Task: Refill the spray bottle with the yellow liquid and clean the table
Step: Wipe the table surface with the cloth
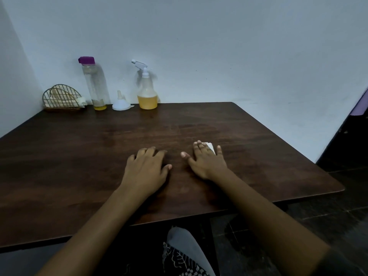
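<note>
The worktop [79, 156] looks like dark brown wood or wood-look laminate, smooth, with visible grain and a dull sheen. The spray bottle [147, 92] is translucent, slightly cloudy plastic with a white plastic trigger head. The tall bottle [95, 86] is clear, glossy plastic under an opaque purple plastic cap. The funnel [121, 104] is milky white plastic, matt. The napkin holder [62, 97] is thin brass-coloured metal wire. Under the right hand [207, 160] lies a white tissue [211, 146], matt, paper or cloth. The wall [219, 46] is matt painted plaster.
</note>
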